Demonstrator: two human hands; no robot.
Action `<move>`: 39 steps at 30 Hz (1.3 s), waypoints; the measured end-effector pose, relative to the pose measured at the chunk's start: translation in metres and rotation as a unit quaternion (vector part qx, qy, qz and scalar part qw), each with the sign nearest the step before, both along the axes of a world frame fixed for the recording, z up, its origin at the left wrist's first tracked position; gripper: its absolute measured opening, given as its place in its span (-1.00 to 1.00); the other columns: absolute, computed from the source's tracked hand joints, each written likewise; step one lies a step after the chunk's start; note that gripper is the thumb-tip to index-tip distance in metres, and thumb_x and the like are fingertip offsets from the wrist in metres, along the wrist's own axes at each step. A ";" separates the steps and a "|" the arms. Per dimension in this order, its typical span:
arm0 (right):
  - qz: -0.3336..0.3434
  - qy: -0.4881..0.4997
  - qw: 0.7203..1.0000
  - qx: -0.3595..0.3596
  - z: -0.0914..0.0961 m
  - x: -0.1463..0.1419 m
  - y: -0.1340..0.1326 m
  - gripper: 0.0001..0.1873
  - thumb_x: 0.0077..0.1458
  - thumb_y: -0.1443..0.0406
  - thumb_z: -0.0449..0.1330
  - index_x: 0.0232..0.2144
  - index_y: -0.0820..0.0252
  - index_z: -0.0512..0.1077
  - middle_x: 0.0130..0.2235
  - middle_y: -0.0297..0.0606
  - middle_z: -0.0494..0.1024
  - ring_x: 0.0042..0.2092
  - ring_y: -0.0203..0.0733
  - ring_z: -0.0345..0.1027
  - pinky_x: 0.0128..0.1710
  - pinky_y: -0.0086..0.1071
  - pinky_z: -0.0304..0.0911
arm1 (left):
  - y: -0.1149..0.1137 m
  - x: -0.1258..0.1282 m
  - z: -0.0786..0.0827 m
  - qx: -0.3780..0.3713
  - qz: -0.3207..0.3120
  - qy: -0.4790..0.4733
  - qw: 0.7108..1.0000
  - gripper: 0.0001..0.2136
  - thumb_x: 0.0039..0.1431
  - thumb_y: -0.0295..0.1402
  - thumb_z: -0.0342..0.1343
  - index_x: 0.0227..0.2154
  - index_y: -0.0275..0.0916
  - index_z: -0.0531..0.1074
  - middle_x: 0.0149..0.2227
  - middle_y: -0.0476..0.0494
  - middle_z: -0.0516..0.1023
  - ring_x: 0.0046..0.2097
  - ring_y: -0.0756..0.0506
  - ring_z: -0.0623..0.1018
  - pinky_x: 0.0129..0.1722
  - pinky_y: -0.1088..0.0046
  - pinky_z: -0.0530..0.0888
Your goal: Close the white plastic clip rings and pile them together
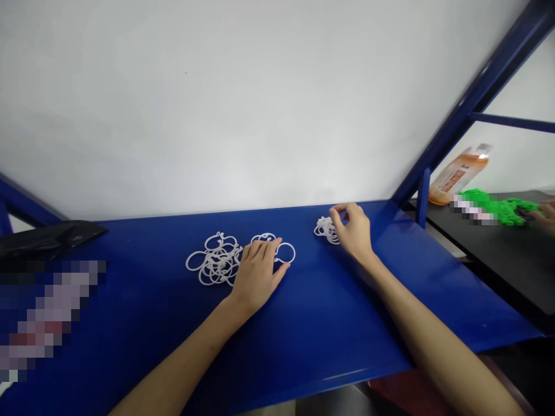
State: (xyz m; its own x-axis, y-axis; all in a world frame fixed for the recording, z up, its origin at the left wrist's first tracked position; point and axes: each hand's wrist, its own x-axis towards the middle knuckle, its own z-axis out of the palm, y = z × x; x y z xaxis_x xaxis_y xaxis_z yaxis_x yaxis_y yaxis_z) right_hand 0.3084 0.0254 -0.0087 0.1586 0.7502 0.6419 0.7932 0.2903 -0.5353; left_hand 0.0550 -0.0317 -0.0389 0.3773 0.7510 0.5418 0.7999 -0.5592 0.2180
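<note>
A loose heap of white plastic rings (pixel 219 267), each with a small clasp-like end, lies in the middle of the blue table. My left hand (pixel 255 267) rests palm down over the heap's right side, fingers stretched and thumb apart. One single white ring (pixel 294 252) shows between its thumb and forefinger, and part of the heap is hidden beneath the hand. Farther right, a smaller, neater bundle of white rings (pixel 326 229) sits near the wall. Right beside that bundle is my right hand (pixel 353 228), its thumb and fingertips pinched together; whatever they hold cannot be made out.
A black plastic bag (pixel 52 237) lies at the table's left end, above a pixelated patch. Blue metal posts (pixel 459 110) rise at the right. Beyond them a black table (pixel 489 260) carries an orange drink bottle (pixel 462 173), green items (pixel 515 211) and another person's hand (pixel 547 216).
</note>
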 end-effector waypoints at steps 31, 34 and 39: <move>0.431 -0.033 0.889 -0.152 0.000 -0.051 -0.047 -0.76 0.36 0.21 0.06 -0.29 0.19 0.46 -0.37 -0.31 0.51 -0.41 -0.32 0.32 -0.38 -0.44 0.23 | 0.001 -0.011 0.009 0.010 -0.123 -0.163 0.979 -0.78 0.31 -0.52 0.04 -0.37 -0.14 0.51 -0.43 0.05 0.61 -0.28 -0.08 0.47 -0.22 0.33 0.35; 0.448 -0.058 0.882 -0.135 0.002 -0.050 -0.048 -0.75 0.38 0.24 0.03 -0.27 0.19 0.46 -0.33 -0.27 0.52 -0.36 -0.29 0.38 -0.31 -0.42 0.28 | -0.001 -0.010 0.009 0.013 -0.120 -0.169 0.978 -0.77 0.29 -0.56 0.04 -0.43 -0.16 0.47 -0.43 0.07 0.60 -0.29 -0.06 0.47 -0.20 0.33 0.34; 0.416 -0.137 0.892 -0.112 -0.004 -0.050 -0.046 -0.76 0.38 0.25 0.02 -0.21 0.22 0.46 -0.29 -0.20 0.54 -0.30 -0.23 0.44 -0.26 -0.37 0.35 | 0.002 -0.008 0.008 -0.022 -0.090 -0.137 0.986 -0.84 0.30 -0.47 0.08 -0.40 -0.17 0.46 -0.34 0.03 0.61 -0.23 -0.08 0.48 -0.14 0.32 0.38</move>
State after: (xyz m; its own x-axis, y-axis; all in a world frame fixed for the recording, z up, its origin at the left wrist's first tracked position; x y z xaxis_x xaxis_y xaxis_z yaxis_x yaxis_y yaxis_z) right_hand 0.2587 -0.0208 -0.0125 -0.6526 0.6493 0.3907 0.4633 0.7499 -0.4723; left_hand 0.0471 -0.0294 -0.0312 0.3510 0.7096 0.6109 0.5959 -0.6726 0.4388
